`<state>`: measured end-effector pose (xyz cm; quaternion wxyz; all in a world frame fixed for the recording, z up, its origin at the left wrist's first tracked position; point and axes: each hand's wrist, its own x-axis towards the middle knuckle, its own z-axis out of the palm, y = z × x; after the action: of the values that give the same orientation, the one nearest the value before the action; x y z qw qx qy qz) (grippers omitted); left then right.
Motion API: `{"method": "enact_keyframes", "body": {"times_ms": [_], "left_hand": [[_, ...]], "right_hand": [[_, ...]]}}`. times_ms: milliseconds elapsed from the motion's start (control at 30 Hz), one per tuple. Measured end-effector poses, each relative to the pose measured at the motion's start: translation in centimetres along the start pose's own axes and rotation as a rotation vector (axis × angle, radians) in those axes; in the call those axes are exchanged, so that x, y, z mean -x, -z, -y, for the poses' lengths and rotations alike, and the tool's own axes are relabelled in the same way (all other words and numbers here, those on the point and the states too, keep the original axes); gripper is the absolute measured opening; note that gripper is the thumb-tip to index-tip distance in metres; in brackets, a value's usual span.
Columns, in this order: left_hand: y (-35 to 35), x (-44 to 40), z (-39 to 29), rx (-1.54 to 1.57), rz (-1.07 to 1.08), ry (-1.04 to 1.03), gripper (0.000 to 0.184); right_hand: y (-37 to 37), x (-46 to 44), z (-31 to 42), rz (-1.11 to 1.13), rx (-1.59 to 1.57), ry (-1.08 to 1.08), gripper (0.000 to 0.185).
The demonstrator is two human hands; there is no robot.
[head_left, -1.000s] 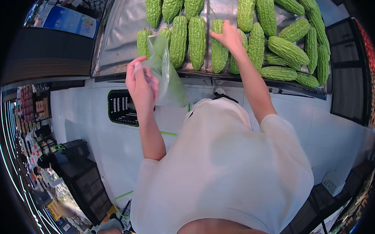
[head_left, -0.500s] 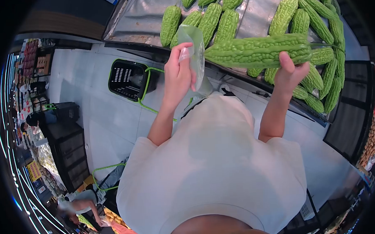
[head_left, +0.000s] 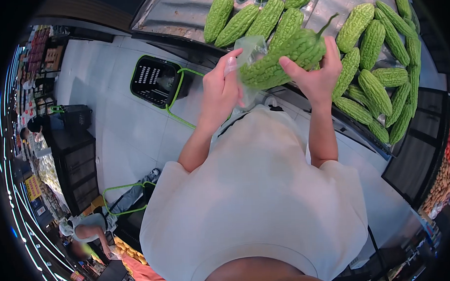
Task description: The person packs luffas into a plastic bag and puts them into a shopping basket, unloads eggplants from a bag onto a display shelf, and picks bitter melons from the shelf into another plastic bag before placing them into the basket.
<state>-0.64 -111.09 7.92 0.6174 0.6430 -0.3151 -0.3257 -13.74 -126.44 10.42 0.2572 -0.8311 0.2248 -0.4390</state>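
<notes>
A large green bitter melon (head_left: 286,59) is in my right hand (head_left: 317,78), with the thumb on its near side and the stem end pointing up to the right. The other end of the melon sits inside the mouth of a clear plastic bag (head_left: 251,46). My left hand (head_left: 220,88) is closed on the bag's edge, thumb and fingers around its opening. Part of the bag hangs below that hand. How far the melon's tip reaches into it is hard to see.
More bitter melons (head_left: 374,93) lie on a metal display tray (head_left: 173,18) ahead and to the right. On the floor at left stands a black basket (head_left: 153,81) with a green handle. Another person (head_left: 92,232) is at a stand with yellow produce, lower left.
The bitter melon has moved left, its end going from the bag's opening into the bag. My right hand followed and now grips near the stem end. The view has shifted slightly.
</notes>
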Motion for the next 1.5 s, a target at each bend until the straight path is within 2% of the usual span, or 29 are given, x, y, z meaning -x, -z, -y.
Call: {"method": "enact_keyframes", "body": {"times_ms": [67, 133, 167, 200, 300, 467, 533, 600, 667, 733, 767, 833, 867, 933, 967, 1000, 1067, 1133, 1200, 1300, 1333, 1400, 1433, 1467, 1500], "left_hand": [[-0.1, 0.3, 0.1, 0.015, -0.014, 0.0, 0.035], [-0.4, 0.5, -0.2, 0.03, -0.045, -0.028, 0.036], [-0.4, 0.5, -0.3, 0.032, -0.052, -0.027, 0.036], [-0.4, 0.4, -0.3, 0.078, -0.077, -0.07, 0.036], [0.0, 0.3, 0.0, 0.119, -0.103, -0.103, 0.037], [-0.1, 0.4, -0.1, 0.143, -0.127, -0.078, 0.038], [-0.6, 0.2, -0.3, 0.249, -0.156, -0.023, 0.039], [-0.5, -0.4, 0.0, 0.254, -0.161, -0.021, 0.041], [-0.3, -1.1, 0.5, 0.263, -0.157, -0.009, 0.041], [0.1, -1.4, 0.7, 0.267, -0.189, 0.016, 0.041], [0.3, -1.7, 0.6, 0.281, -0.18, 0.017, 0.042], [0.3, -1.9, 0.0, 0.285, -0.161, 0.006, 0.043], [0.3, -2.0, -0.4, 0.28, -0.157, 0.006, 0.044], [-0.1, -2.4, -1.4, 0.288, -0.136, 0.009, 0.044], [-0.3, -2.7, -2.0, 0.293, -0.137, -0.018, 0.044], [-0.4, -3.1, -2.5, 0.295, -0.143, -0.045, 0.044], [-0.4, -3.9, -3.5, 0.281, -0.14, -0.084, 0.044], [-0.5, -4.5, -4.4, 0.317, -0.048, -0.111, 0.044], [-0.7, -5.3, -4.6, 0.347, -0.047, -0.121, 0.044], [-1.2, -6.0, -5.7, 0.41, 0.045, -0.078, 0.041], [-1.4, -6.3, -5.8, 0.41, 0.03, -0.079, 0.041], [-1.8, -7.1, -6.0, 0.498, 0.107, -0.013, 0.039], [-1.9, -7.7, -5.9, 0.533, 0.137, 0.016, 0.037], [-2.0, -8.1, -5.6, 0.53, 0.127, 0.013, 0.037], [-2.2, -8.6, -5.3, 0.557, 0.17, 0.035, 0.037]], "right_hand": [[-0.8, 0.3, 0.3, -0.057, 0.003, -0.009, 0.05], [-2.7, 1.0, 0.3, 0.041, -0.035, -0.102, 0.053], [-3.5, 1.3, 0.1, 0.15, -0.006, -0.083, 0.055], [-4.5, 1.8, 0.1, 0.155, -0.01, -0.083, 0.055], [-7.5, 4.0, -1.4, 0.5, -0.104, -0.047, 0.056], [-9.9, 7.1, -3.1, 0.572, -0.153, -0.185, 0.064], [-9.8, 6.9, -3.5, 0.577, -0.123, -0.218, 0.068], [-9.5, 6.2, -3.7, 0.962, 0.123, -0.455, 0.076], [-8.0, 6.1, -4.7, 0.916, 0.153, -0.424, 0.081], [-5.4, 6.1, -5.4, 0.667, -0.042, -0.24, 0.071], [-3.0, 4.7, -4.5, 0.571, -0.225, -0.287, 0.05], [0.9, 2.8, -6.0, 0.298, -0.323, -0.478, 0.031], [2.9, 1.4, -6.8, 0.065, -0.232, -0.495, 0.022], [6.2, -1.5, -10.7, -0.201, 0.329, -0.496, 0.03], [7.5, -2.9, -13.0, -0.188, 0.655, -0.529, 0.045], [8.0, -3.8, -14.4, -0.191, 0.653, -0.526, 0.045], [8.2, -5.7, -16.2, 0.034, 0.97, -0.753, 0.065], [7.5, -5.6, -19.4, 0.077, 0.972, -0.718, 0.071], [7.3, -5.3, -20.4, 0.124, 0.975, -0.678, 0.077], [8.2, -4.9, -20.6, 0.072, 0.827, -0.71, 0.092], [8.5, -4.5, -20.5, 0.082, 0.822, -0.699, 0.092], [8.9, -4.2, -20.6, -0.118, 0.484, -0.574, 0.093], [8.6, -4.5, -20.5, -0.213, 0.408, -0.502, 0.085], [8.3, -4.6, -20.3, -0.207, 0.4, -0.497, 0.085], [8.3, -4.3, -20.1, -0.23, -0.096, -0.589, 0.08]]}}
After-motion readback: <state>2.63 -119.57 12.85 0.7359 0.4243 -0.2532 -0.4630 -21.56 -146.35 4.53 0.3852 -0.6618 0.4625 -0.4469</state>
